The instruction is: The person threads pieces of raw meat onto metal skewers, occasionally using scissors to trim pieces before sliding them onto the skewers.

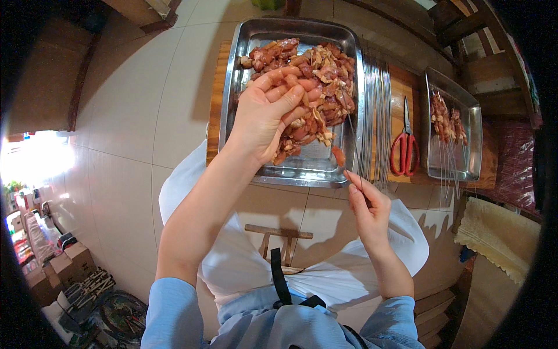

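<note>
My left hand (272, 107) is over a metal tray (227, 118) heaped with raw, marinated-looking meat pieces (333, 65). Its fingers are curled and the thumb lies against them. Whether a piece of meat is pinched there is hard to tell. At the tray's near right corner, my right hand (369, 205) grips a thin metal skewer (355, 141) between thumb and forefinger. The skewer slants up toward the meat. A single small meat piece (338, 156) appears to be on a skewer just above those fingertips.
Many bare metal skewers (377, 118) lie alongside the tray on a wooden board (399, 80). Red-handled scissors (405, 148) rest right of them. A smaller metal tray (473, 152) holds several loaded meat skewers (442, 120). A wooden stool (279, 231) shows between my knees.
</note>
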`<state>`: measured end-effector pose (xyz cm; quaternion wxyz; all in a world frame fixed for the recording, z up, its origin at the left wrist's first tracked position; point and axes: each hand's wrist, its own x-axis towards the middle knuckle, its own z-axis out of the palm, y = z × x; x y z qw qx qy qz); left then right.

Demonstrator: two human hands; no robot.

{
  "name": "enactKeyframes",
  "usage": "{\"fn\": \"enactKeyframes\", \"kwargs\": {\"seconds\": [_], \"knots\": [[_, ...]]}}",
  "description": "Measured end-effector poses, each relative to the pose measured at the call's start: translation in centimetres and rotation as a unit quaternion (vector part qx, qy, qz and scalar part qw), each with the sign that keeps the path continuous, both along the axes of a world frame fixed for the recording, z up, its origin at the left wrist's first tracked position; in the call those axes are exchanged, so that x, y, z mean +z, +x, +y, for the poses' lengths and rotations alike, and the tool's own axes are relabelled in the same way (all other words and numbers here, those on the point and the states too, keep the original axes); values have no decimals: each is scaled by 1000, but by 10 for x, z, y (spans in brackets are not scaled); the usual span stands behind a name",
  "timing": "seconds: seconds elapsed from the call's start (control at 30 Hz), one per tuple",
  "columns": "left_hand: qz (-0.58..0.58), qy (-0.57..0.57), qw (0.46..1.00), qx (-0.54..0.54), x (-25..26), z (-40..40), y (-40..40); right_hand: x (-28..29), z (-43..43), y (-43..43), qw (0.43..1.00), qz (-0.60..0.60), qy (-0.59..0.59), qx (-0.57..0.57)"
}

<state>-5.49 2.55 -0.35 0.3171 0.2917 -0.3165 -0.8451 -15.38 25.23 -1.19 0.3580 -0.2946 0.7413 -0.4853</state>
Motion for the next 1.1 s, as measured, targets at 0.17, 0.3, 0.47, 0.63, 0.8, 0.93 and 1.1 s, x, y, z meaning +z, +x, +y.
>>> {"fn": "enactKeyframes", "kwargs": {"seconds": [0.17, 0.3, 0.47, 0.63, 0.8, 0.93, 1.1], "knots": [[4, 11, 996, -88, -11, 10, 1, 2, -2, 0, 1000, 1, -5, 7], [-10, -6, 995, -97, -7, 13, -4, 1, 0, 0, 1000, -8, 8, 8], [-19, -8, 998, -56, 1, -4, 1, 8, -1, -1, 997, -72, 8, 5], [-24, 0, 999, -30, 0, -4, -1, 9, -2, 0, 997, -78, 22, 2], [-10, -30, 997, -69, -7, -4, 2, 6, 0, 0, 996, -92, 16, -4], [-5, -31, 996, -88, -5, 4, 0, 7, 0, -1, 994, -106, 20, -2], [-16, -35, 998, -56, -1, -1, 0, 9, 0, -1, 995, -98, 16, -2]]}}
